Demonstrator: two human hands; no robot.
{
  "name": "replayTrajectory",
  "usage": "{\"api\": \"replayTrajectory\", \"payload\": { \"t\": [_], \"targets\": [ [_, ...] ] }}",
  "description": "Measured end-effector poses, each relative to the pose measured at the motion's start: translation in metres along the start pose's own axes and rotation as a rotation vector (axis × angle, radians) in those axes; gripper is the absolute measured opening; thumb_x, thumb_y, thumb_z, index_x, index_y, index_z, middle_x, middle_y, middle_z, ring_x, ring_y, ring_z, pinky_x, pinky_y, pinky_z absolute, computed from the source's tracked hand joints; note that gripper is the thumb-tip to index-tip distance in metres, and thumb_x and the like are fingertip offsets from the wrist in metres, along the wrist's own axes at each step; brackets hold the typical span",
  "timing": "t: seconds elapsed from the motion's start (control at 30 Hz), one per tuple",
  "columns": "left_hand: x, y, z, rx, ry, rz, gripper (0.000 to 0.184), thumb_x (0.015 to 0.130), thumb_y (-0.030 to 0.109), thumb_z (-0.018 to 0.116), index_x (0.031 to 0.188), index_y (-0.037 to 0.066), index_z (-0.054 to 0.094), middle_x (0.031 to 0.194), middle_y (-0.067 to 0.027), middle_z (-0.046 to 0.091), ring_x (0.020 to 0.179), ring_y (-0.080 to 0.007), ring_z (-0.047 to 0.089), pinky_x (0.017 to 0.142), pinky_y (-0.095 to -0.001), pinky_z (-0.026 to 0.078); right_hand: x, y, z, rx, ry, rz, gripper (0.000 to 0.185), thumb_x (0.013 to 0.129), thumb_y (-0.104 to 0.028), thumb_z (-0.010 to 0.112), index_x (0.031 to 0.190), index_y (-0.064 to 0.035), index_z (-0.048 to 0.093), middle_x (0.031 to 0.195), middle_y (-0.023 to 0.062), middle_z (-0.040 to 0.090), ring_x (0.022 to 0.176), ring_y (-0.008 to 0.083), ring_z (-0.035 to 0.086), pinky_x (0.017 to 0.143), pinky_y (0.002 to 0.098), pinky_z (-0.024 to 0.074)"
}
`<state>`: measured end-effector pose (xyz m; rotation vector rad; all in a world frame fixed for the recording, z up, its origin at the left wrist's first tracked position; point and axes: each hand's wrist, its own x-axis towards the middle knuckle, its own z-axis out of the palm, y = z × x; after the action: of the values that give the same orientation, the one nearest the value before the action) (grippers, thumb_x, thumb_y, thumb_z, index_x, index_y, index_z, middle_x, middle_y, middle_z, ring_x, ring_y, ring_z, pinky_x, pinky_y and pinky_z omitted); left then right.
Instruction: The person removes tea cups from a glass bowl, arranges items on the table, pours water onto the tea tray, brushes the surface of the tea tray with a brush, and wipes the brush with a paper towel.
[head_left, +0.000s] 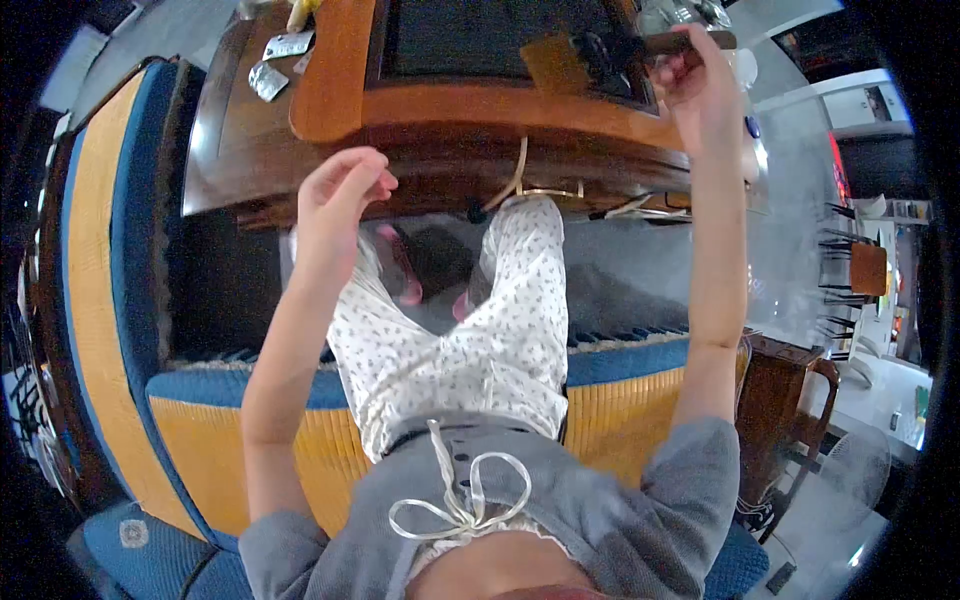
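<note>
My right hand (695, 85) is raised over the right end of the wooden table (340, 75), its fingers closed round the brown handle of a brush (690, 42). The brush's dark, blurred head points left over the table's black inset panel (460, 40). A flat brown patch (555, 65) shows just left of the brush head; I cannot tell what it is. My left hand (345, 185) hovers in front of the table's near edge, fingers curled in toward the thumb, with nothing visible in them.
Silvery packets (268, 80) and a white card (288, 45) lie on the table's left part. Glassware (690, 15) stands at the far right corner. A brass drawer handle (550, 192) is near my knees. A bench with woven mats (630, 410) is beneath me.
</note>
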<state>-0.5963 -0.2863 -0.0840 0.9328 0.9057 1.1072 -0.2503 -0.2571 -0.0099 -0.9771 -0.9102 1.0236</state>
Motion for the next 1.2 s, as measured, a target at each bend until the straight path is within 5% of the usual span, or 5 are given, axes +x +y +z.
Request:
{"api": "replayTrajectory", "payload": {
  "t": [0.43,0.6,0.8,1.0,1.2],
  "targets": [
    [0.122,0.039,0.028,-0.078,0.081,-0.231,0.011,0.085,0.012,0.052,0.083,0.002,0.056,0.074,-0.0033,0.054,0.071,-0.0132,0.052,0.067,-0.0271,0.043,0.115,0.032,0.027,0.052,0.201,0.205,0.014,0.082,-0.015,0.056,0.091,-0.0053,0.053,0.068,0.0046,0.053,0.058,0.0166,0.056,0.052,0.0315,0.0493],
    [0.12,0.128,0.026,0.007,0.211,-0.247,0.011,0.083,0.012,0.056,0.084,0.001,0.058,0.073,-0.0032,0.056,0.071,-0.0116,0.054,0.067,-0.0247,0.043,0.114,-0.024,0.043,-0.294,0.257,0.263,0.013,0.084,-0.014,0.054,0.093,-0.0049,0.051,0.071,0.0057,0.056,0.059,0.0143,0.057,0.052,0.027,0.0499],
    [0.115,0.207,0.047,0.009,0.219,-0.265,0.01,0.084,0.013,0.055,0.085,0.003,0.056,0.078,-0.0025,0.054,0.072,-0.0127,0.053,0.066,-0.0255,0.043,0.085,-0.081,0.064,-0.192,0.402,0.43,0.021,0.084,-0.021,0.057,0.094,-0.0037,0.053,0.071,0.0083,0.058,0.057,0.0129,0.057,0.052,0.0239,0.0475],
    [0.134,0.221,0.037,-0.135,0.169,-0.26,0.011,0.085,0.014,0.054,0.087,0.003,0.057,0.076,-0.0022,0.055,0.072,-0.0124,0.054,0.067,-0.0263,0.043,0.042,-0.087,0.097,-0.234,0.668,0.404,0.014,0.081,-0.014,0.058,0.078,-0.0025,0.05,0.062,0.0053,0.056,0.052,0.0108,0.055,0.048,0.0214,0.0459],
    [0.175,0.217,-0.003,-0.001,0.192,-0.223,0.01,0.084,0.014,0.054,0.085,0.004,0.057,0.077,-0.0009,0.054,0.073,-0.0116,0.052,0.066,-0.0256,0.041,0.039,-0.096,0.073,-0.209,0.568,0.59,0.017,0.083,-0.013,0.052,0.095,-0.0001,0.051,0.081,0.012,0.062,0.062,0.0152,0.06,0.053,0.0254,0.0488]
  ]
}}
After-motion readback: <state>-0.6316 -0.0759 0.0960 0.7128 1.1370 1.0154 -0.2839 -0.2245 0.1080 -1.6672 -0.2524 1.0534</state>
